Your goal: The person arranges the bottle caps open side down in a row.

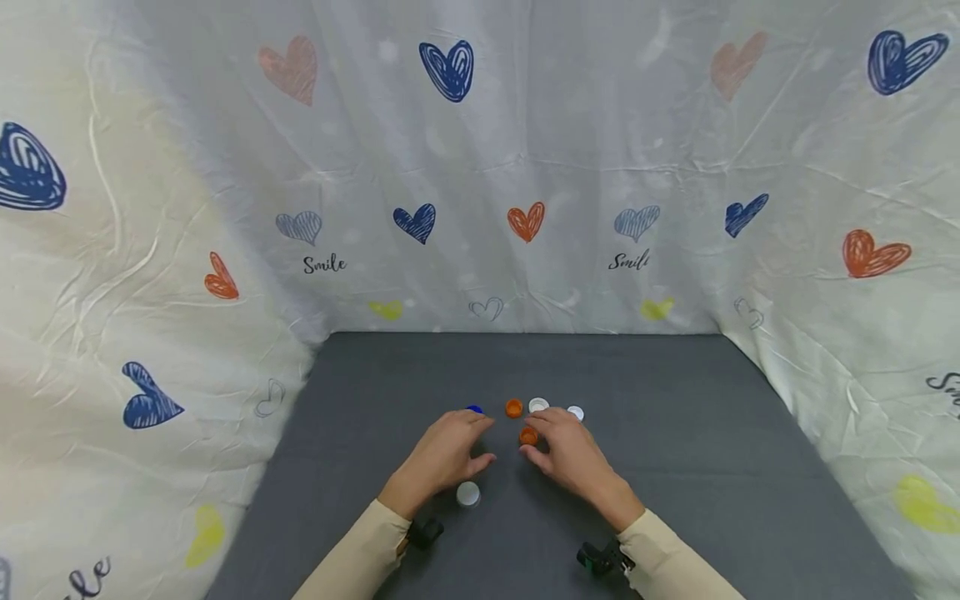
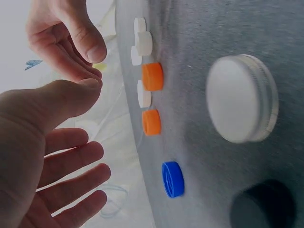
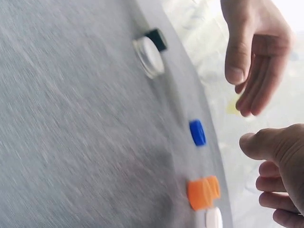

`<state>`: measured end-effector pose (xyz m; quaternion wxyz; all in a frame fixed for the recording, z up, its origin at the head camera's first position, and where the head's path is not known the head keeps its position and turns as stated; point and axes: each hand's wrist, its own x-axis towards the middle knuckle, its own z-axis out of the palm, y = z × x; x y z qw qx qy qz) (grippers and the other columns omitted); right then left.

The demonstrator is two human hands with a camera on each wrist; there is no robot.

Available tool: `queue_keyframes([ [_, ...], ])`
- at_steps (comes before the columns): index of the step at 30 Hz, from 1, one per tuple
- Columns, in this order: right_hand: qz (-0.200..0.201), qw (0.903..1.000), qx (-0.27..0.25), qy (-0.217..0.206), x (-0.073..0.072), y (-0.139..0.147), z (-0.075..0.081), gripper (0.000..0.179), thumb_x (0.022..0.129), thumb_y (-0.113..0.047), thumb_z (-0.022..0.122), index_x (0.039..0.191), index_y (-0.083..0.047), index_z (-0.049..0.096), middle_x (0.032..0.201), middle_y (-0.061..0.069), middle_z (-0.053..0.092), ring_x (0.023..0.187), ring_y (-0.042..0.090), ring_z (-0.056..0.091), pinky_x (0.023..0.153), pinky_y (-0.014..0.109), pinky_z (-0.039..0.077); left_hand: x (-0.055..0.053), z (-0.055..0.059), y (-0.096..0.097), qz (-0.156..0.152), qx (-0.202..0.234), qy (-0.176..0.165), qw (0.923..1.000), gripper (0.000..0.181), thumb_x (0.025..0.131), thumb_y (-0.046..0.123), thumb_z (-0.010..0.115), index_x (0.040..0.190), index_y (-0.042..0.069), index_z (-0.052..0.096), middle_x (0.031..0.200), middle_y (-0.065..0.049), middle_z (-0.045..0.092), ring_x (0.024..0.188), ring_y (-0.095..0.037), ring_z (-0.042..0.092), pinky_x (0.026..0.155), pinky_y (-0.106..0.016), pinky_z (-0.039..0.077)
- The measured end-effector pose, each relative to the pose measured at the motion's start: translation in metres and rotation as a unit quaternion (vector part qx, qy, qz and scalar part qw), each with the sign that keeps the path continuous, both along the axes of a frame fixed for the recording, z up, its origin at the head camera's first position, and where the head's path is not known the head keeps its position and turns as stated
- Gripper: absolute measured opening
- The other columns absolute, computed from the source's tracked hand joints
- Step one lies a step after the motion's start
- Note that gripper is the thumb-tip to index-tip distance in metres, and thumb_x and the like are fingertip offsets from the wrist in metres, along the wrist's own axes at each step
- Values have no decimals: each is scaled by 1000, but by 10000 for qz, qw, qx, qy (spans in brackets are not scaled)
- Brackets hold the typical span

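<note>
Both hands hover over the table among loose bottle caps, relaxed, with nothing held. My left hand (image 1: 442, 454) is between a blue cap (image 2: 173, 179) and a wide white lid (image 1: 468, 494) with a ridged side. Its fingers are spread in the left wrist view. My right hand (image 1: 573, 454) overlaps an orange cap (image 1: 528, 436) in the head view, thumb apart from the fingers. Just past it lie another orange cap (image 1: 513, 408), a white cap (image 1: 538, 405) and a second white cap (image 1: 576, 412). A dark cap (image 3: 157, 40), hidden in the head view, sits by the wide lid.
A dark grey cloth (image 1: 675, 400) covers the table. White curtains (image 1: 480, 167) printed with hearts hang behind it and at both sides. A small black camera (image 1: 426, 533) is worn at the left wrist and another camera (image 1: 600, 558) at the right.
</note>
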<state>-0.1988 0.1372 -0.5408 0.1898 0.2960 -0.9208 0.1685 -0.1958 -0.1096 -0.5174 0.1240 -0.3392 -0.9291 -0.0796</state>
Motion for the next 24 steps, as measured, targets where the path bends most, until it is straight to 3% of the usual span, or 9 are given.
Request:
queue_keyframes([
  [7, -147, 9997, -207, -34, -9, 15, 1, 42, 80, -29, 86, 115, -10, 75, 112, 3, 73, 105, 23, 67, 95, 47, 52, -15, -1, 22, -23, 140, -149, 9998, 49, 84, 36, 82, 125, 13, 69, 118, -1, 72, 109, -18, 67, 94, -36, 55],
  [14, -139, 9994, -203, -237, -13, 19, 0, 39, 80, -25, 85, 113, -7, 76, 109, 4, 74, 104, 24, 68, 94, 46, 52, -23, -4, 39, 92, 129, -283, 9995, 41, 85, 34, 81, 119, 14, 71, 109, 0, 73, 100, -16, 69, 86, -34, 57],
  [24, -134, 9988, -228, -418, -16, 22, -7, 37, 80, -23, 85, 112, -7, 76, 107, 5, 75, 102, 25, 68, 92, 47, 53, -32, -18, 53, 337, -146, -483, 9982, 30, 86, 39, 80, 104, 15, 72, 84, 2, 70, 73, -13, 65, 61, -28, 51],
])
